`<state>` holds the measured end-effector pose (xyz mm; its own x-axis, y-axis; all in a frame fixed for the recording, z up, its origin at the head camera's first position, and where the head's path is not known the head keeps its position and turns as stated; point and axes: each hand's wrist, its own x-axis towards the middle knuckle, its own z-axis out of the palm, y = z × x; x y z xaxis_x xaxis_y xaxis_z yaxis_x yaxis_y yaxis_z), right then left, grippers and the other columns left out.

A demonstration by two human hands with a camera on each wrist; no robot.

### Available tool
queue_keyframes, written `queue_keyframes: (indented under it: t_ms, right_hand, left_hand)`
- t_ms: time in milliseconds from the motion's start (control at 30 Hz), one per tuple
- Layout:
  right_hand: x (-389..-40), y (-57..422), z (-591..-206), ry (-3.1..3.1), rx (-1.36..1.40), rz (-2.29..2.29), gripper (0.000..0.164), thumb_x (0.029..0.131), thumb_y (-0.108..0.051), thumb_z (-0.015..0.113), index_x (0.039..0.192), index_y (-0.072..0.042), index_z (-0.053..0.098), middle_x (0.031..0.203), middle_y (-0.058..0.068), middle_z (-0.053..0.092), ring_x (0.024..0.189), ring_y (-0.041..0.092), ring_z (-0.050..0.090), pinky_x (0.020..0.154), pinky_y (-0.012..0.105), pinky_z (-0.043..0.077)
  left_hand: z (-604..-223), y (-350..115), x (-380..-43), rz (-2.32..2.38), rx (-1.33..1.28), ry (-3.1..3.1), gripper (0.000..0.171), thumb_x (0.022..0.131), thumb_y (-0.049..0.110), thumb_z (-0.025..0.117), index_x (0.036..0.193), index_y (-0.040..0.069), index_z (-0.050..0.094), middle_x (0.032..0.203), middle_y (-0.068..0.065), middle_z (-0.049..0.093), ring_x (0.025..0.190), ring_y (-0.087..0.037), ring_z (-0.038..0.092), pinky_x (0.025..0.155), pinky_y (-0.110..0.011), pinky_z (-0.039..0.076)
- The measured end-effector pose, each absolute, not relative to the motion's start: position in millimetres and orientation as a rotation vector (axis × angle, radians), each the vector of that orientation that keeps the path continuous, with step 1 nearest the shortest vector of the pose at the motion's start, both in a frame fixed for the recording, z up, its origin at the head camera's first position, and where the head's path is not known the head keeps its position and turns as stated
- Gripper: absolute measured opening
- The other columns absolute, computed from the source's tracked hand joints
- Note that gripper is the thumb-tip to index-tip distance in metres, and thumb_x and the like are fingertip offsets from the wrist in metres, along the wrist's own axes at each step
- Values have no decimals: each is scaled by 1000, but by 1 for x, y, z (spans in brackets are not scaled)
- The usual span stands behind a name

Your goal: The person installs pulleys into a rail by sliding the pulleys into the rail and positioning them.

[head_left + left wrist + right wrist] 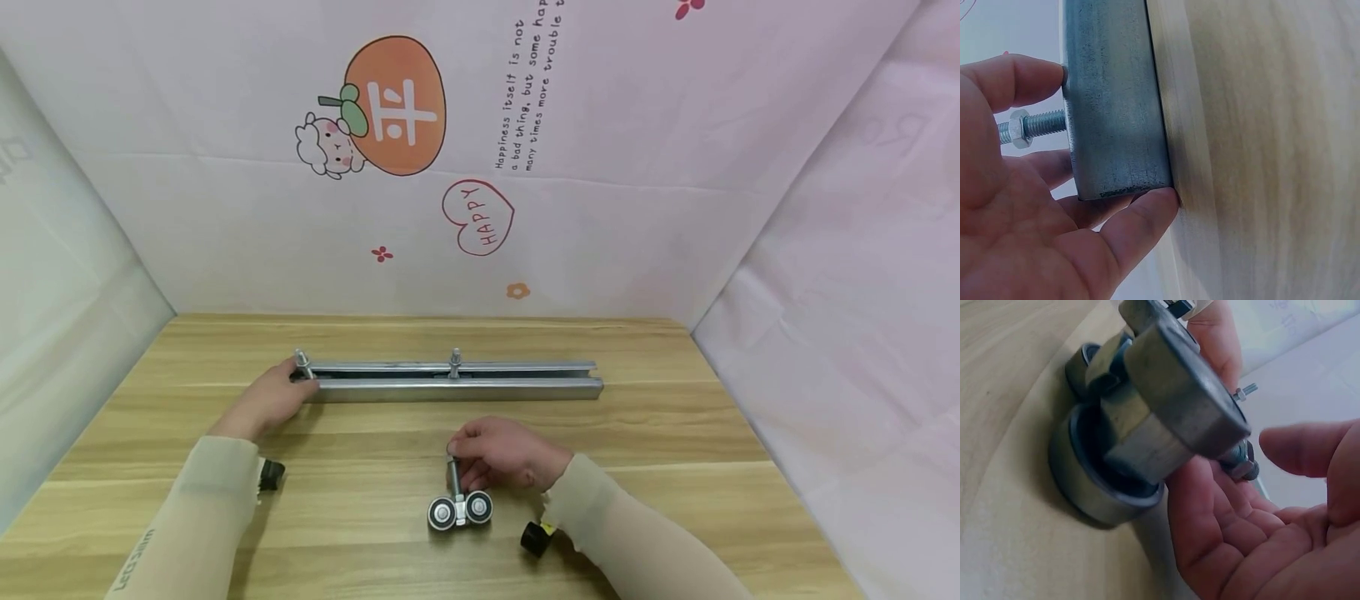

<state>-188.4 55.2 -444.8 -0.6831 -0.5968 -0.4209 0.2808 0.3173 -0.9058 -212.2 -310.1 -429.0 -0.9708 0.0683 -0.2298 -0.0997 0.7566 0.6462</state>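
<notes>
A silver metal channel rail [457, 390] lies crosswise on the table, its slot facing up. Two threaded bolts stick up from the slot, one bolt [454, 362] near the middle and another bolt [302, 362] at the left end. My left hand [273, 400] grips that left end; the left wrist view shows the thumb on the rail's [1113, 94] upper edge and fingers at its end, around the bolt with a nut [1019, 129]. Closer to me, my right hand [502, 450] holds the bolt of a wheeled roller trolley [460, 510], whose rollers [1179, 387] face the right wrist camera.
The wood-grain table [360, 533] meets a printed white cloth wall [600, 250] at the back. More white cloth hangs along the left and right sides. A black wrist device [536, 540] sits by the right sleeve, and a similar one [272, 475] by the left.
</notes>
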Motion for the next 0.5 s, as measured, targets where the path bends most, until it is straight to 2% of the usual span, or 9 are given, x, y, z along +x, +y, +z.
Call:
queue_keyframes:
  t_ms: [300, 500]
  right_hand:
    - [-188, 55, -438, 1840, -270, -1542, 18, 102, -17, 58, 104, 1, 60, 90, 20, 71, 69, 23, 65, 62, 31, 54]
    - [-187, 56, -432, 1922, -334, -1531, 20, 102, -17, 58, 108, 2, 60, 90, 16, 73, 73, 26, 68, 64, 33, 54]
  left_hand:
    - [-429, -311, -211, 1011, -24, 2715, 80, 103, 35, 47, 152, -15, 9, 151, -42, 20, 137, -57, 21, 108, -67, 22]
    - [-430, -311, -212, 1017, -22, 2718, 80, 103, 36, 47, 152, -15, 10, 151, -41, 20, 138, -57, 21, 108, -67, 22]
